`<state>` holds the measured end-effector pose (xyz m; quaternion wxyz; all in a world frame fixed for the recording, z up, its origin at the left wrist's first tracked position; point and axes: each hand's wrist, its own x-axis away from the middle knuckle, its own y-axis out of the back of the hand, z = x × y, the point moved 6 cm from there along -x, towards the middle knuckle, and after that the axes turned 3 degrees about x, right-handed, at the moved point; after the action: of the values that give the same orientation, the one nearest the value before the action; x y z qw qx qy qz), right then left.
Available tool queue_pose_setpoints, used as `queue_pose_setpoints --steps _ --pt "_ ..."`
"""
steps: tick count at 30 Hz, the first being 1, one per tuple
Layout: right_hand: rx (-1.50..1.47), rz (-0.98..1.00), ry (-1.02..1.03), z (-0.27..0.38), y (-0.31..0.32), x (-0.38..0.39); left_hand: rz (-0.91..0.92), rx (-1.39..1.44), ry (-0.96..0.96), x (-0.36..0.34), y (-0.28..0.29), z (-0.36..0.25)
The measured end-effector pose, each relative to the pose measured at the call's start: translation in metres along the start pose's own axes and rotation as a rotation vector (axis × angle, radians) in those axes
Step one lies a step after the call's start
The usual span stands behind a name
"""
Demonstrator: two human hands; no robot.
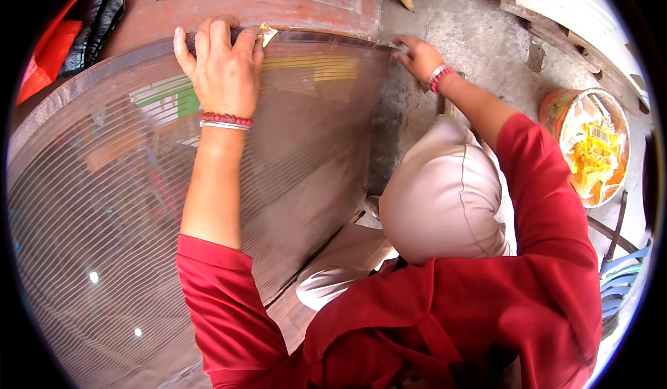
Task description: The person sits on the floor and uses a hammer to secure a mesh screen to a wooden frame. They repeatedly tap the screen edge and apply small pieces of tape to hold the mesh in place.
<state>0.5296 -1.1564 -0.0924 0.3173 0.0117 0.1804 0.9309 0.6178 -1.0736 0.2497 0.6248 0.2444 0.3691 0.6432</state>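
Note:
A large brown see-through sheet (306, 125) with fine stripes spreads over the left half of the head view, a dark band along its far edge. My left hand (226, 69) is at that edge, fingers bent over it and somewhat apart; their tips are hidden. Beside its thumb sits a small gold-and-white scrap (267, 35); I cannot make out whether the hand holds it. At the sheet's far right corner, my right hand (420, 59) has its fingers closed on the edge, the grip partly hidden.
A reddish-brown wooden panel (278, 1) lies beyond the sheet. On the right stands a round bucket (552, 111) with yellow wrappers inside. My bent knee (445, 201) is beside the sheet. Red and black bags (52, 59) are at the far left, a blue slatted plastic item (622, 281) at lower right.

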Motion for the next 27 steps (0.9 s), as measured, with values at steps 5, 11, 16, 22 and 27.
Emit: queue_pose_setpoints --steps 5,11,16,22,27 --pt "-0.089 0.158 -0.001 0.010 -0.040 -0.049 0.030 -0.035 -0.008 -0.003 -0.007 -0.003" --pt "0.068 0.231 0.047 0.010 -0.070 -0.062 0.003 -0.053 -0.022 0.003 -0.009 0.003" --pt "0.194 0.197 0.146 -0.001 -0.078 -0.074 0.026 -0.112 -0.022 0.004 -0.010 0.003" --pt "0.202 0.234 0.159 -0.002 -0.078 -0.077 -0.014 -0.148 -0.046 0.005 -0.009 0.000" --pt "0.212 0.251 0.140 0.002 -0.074 -0.075 -0.008 -0.054 -0.015 0.005 -0.010 0.003"
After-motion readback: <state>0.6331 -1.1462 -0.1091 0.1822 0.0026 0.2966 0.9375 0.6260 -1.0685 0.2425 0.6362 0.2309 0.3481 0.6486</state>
